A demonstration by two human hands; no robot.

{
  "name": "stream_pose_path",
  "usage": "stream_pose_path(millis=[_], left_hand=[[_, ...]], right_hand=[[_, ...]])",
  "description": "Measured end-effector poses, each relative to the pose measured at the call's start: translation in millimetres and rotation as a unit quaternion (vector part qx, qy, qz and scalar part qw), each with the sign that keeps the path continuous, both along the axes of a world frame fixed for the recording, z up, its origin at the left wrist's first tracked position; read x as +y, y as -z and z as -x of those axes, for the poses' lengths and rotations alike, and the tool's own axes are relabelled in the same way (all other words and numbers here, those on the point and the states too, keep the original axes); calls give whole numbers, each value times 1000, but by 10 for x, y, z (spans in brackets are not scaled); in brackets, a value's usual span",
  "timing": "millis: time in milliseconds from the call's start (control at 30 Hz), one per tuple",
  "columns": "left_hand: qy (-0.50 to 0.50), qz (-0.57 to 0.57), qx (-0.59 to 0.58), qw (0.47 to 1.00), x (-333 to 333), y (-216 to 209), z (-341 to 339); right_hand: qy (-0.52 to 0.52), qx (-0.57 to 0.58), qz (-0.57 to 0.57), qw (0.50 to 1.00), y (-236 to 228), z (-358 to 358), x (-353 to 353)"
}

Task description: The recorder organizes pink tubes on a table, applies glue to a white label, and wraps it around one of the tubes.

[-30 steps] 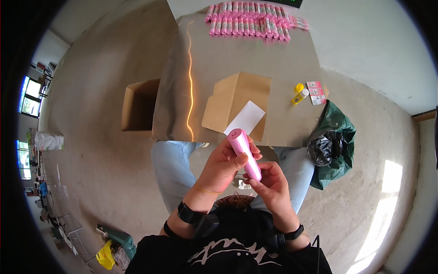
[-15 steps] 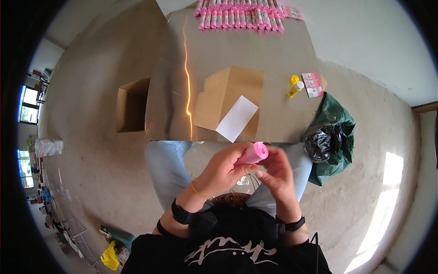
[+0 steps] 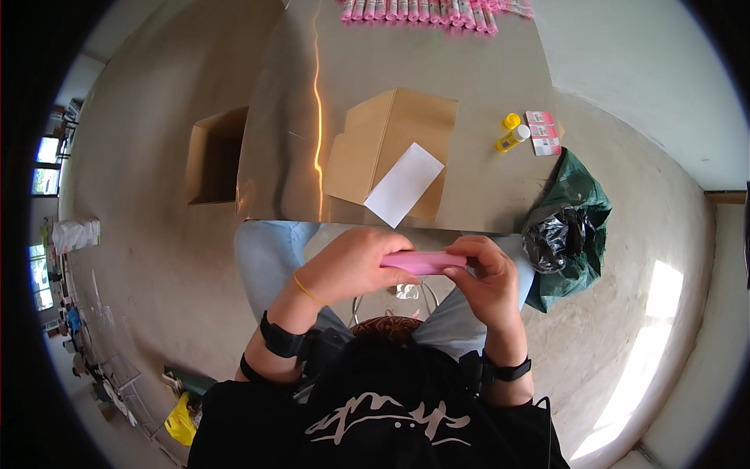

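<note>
A pink roll of thin plastic film (image 3: 426, 263) lies level between my hands, just off the table's near edge and above my lap. My left hand (image 3: 351, 264) wraps round its left part, thumb below and fingers above. At the other end, my right hand (image 3: 492, 281) pinches the roll between thumb and fingertips. Beyond them on the table, a white sheet of paper (image 3: 404, 184) rests partly on a folded piece of brown cardboard (image 3: 355, 160). Several pink rolls with printed wraps (image 3: 422, 11) line the table's far end.
The shiny metal-topped table (image 3: 273, 172) also bears a yellow tube with a white end (image 3: 512, 139), a yellow cap (image 3: 511, 121) and pink-and-white label cards (image 3: 543, 133). An open cardboard box (image 3: 201, 168) stands left of it. Right is a green sack (image 3: 578, 184) with black plastic inside.
The pink roll has swung from tilted, with its right end facing up, to level. My right hand has closed onto its right end. The view has shifted slightly, moving the table upward.
</note>
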State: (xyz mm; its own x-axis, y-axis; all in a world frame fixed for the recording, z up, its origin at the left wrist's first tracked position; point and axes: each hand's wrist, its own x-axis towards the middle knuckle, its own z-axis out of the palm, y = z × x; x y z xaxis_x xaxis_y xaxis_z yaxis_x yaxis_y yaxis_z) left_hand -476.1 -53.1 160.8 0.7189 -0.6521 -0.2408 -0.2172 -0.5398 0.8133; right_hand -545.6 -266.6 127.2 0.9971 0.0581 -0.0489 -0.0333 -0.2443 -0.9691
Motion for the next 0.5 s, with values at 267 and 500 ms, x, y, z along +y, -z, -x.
stream_pose_path(millis=[267, 500], left_hand=[[-147, 176, 242, 943, 76, -101, 94], [-155, 244, 167, 943, 205, 74, 213]], right_hand=[[58, 0, -240, 969, 104, 97, 56], [68, 146, -354, 921, -70, 130, 186]])
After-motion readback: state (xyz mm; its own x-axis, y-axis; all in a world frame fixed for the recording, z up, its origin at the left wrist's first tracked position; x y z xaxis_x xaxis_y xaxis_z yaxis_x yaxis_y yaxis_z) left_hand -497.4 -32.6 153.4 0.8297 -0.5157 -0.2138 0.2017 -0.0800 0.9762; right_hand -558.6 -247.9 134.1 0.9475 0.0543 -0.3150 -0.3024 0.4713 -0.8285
